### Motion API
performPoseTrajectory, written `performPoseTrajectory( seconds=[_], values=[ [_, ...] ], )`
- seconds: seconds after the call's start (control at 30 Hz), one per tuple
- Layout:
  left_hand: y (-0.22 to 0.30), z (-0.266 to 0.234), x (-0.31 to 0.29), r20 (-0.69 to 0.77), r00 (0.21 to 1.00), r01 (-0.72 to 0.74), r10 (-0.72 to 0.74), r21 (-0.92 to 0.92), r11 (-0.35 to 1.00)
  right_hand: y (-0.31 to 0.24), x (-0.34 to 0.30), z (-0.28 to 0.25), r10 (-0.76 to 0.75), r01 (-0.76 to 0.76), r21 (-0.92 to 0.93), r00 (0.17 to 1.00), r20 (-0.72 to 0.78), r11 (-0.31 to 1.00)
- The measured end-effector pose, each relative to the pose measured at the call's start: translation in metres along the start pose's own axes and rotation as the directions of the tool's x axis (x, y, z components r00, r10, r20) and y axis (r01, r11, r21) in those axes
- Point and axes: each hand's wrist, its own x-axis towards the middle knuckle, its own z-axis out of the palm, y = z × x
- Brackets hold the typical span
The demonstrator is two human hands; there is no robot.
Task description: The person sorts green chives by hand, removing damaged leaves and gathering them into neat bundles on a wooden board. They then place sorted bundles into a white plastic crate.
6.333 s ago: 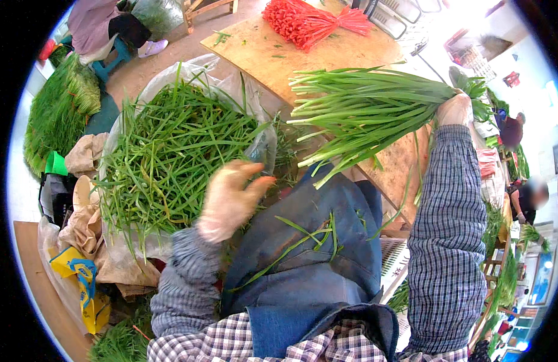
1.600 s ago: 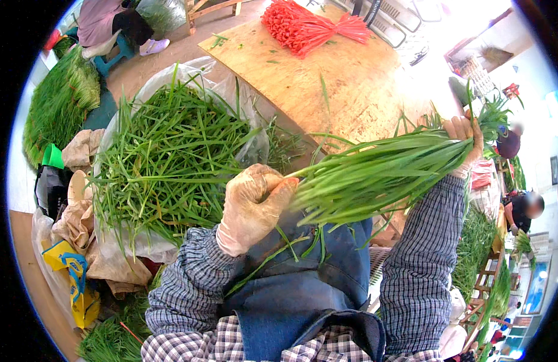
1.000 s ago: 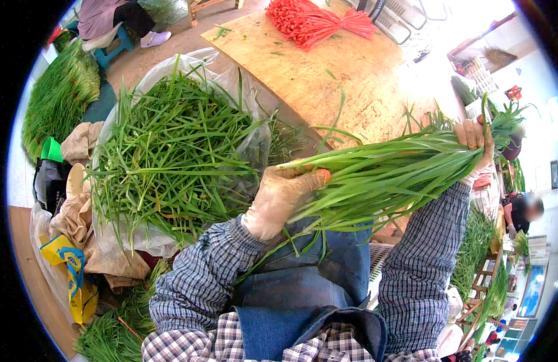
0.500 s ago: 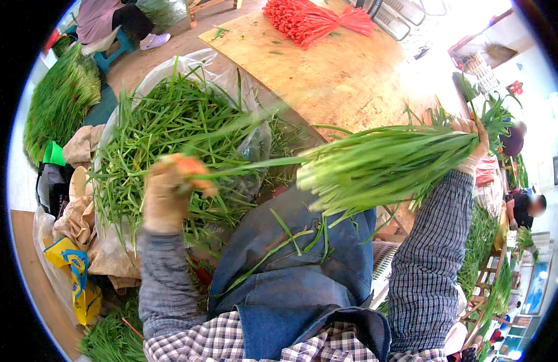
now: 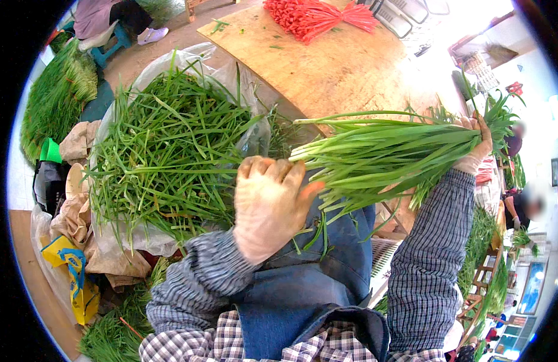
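A bunch of garlic chives (image 5: 387,154) lies level above my lap, its pale cut ends to the left and its leafy ends to the right. My right hand (image 5: 477,145), in a thin pale glove, is closed round the leafy end. Beside the pale ends is my gloved left hand (image 5: 270,202), thumb held apart from the bent fingers and nothing seen between them. Whether the fingertips touch the stems I cannot tell. Loose green leaves (image 5: 318,238) lie on my blue apron (image 5: 291,289).
A clear plastic bag (image 5: 158,72) heaped with loose leaves (image 5: 170,151) stands at the left. Ahead is a wooden table (image 5: 327,78) with a bundle of red ties (image 5: 318,21). More chives (image 5: 58,99) are stacked far left, near a seated person (image 5: 116,18). A yellow bag (image 5: 76,277) lies lower left.
My left hand has moved right, from over the heaped bag to the bunch's pale ends. The leaf trailing from it is gone from its grasp. My right hand stays on the bunch.
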Motion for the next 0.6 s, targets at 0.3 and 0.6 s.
performPoseTrajectory(
  seconds=[0.3, 0.6],
  values=[
    [0.001, 0.035, 0.026, 0.539, 0.744, 0.589, -0.396, -0.808, 0.008, 0.009, -0.026, 0.055, -0.226, 0.146, -0.287, 0.935, -0.272, 0.947],
    [-0.001, 0.039, 0.027, 0.661, 0.624, 0.556, -0.417, -0.751, -0.357, 0.003, -0.027, 0.051, -0.124, 0.102, -0.203, 0.987, -0.098, 0.974]
  ],
)
